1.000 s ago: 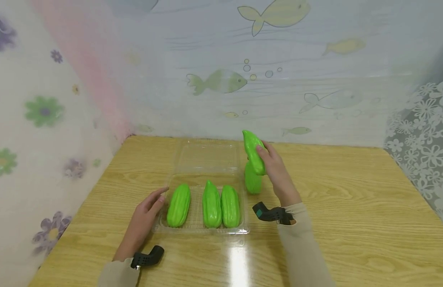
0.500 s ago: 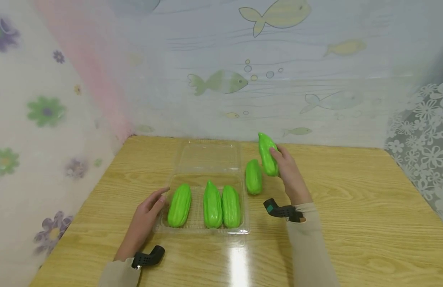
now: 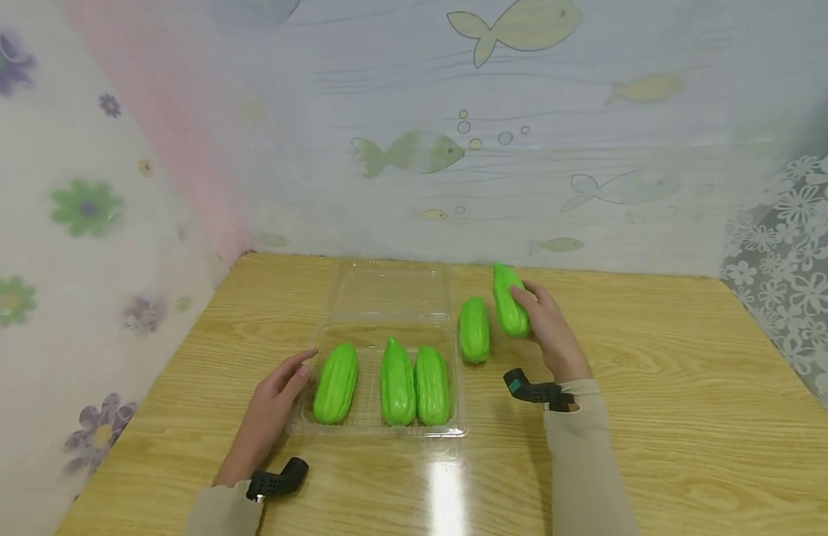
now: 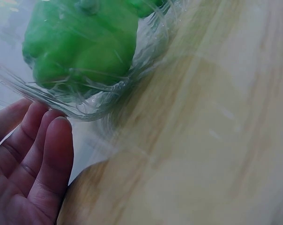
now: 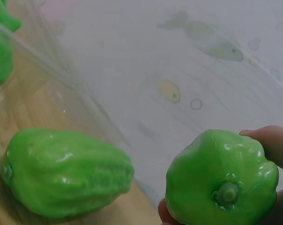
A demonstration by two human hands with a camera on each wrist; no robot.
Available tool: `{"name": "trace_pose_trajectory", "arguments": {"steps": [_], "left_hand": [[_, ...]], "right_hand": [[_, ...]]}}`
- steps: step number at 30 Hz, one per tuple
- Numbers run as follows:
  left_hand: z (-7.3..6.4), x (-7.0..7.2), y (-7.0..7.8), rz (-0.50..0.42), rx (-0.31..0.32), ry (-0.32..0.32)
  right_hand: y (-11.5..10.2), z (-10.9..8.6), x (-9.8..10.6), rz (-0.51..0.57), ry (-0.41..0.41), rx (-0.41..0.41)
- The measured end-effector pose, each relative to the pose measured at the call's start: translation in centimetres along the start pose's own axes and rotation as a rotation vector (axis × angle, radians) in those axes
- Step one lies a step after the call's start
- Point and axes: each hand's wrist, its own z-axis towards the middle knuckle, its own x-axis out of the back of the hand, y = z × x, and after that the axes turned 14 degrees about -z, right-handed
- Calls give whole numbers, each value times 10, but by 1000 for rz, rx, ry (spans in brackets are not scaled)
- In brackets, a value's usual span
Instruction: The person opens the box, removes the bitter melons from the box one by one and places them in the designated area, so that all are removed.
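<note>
My right hand (image 3: 549, 327) holds a glossy green bitter melon (image 3: 509, 301), pointed end away from me, near the back of the table. In the right wrist view its stem end (image 5: 227, 193) faces the camera, with fingers at its sides. Just left of it a second bitter melon (image 3: 474, 330) lies on the table, beside the clear plastic clamshell box (image 3: 377, 429). Inside the box are three more: one at the left (image 3: 336, 383) and a pair at the right (image 3: 415, 383), with a gap between. My left hand (image 3: 269, 406) rests with loose fingers against the box's left wall.
The box's transparent lid (image 3: 390, 294) lies folded back toward the wall. A wooden table (image 3: 669, 402) extends to the right and front. Behind it stands a fish-patterned wall covering (image 3: 400, 201), with a flower-patterned one (image 3: 86, 298) on the left.
My right hand has carried its bitter melon to the right and then slightly lower, uncovering the one lying on the table. The left hand and the box have stayed in place.
</note>
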Motion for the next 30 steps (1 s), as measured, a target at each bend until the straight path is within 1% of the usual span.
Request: {"name": "trace_pose_trajectory", "arguments": {"steps": [3,10,18,21,26,30], "left_hand": [[0,0,0,0,-2,-1],[-1,0,0,-2,0,0],[1,0,-1,-14,-8,-3],[1,0,-1,-20,-7,-6],[1,0,-1,-16,-4,-1],[1,0,-1,-11,-2,2]], "right_hand": [[4,1,0,-34,-4,-14],[13,2,0,-53,-15,-47],[21,5,1,-92,-51,-73],[24,5,3,-129,-57,-93],[25,6,3,-183,-72,-107],[25,5,1,-179,-77,-103]]}}
